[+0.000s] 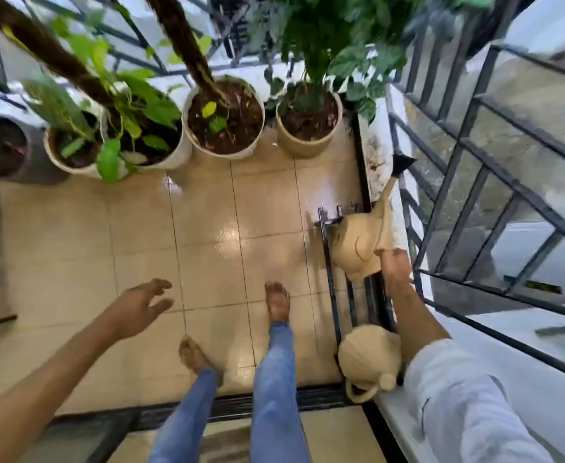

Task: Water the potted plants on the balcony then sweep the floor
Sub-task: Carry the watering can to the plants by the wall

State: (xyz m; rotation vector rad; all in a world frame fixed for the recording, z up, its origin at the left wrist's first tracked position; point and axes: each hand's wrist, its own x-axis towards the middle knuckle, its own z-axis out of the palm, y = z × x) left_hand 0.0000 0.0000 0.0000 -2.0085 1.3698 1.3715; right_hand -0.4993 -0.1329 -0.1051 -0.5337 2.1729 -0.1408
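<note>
Gripping the beige plastic watering can at its rear, the right hand holds it above a black metal rack beside the railing; left hand hovers, fingers spread, holding nothing.

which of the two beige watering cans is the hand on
The farther beige watering can with the long black-tipped spout, which sits on the black metal rack; the right hand touches it. The nearer beige can sits untouched beside the forearm.
</note>
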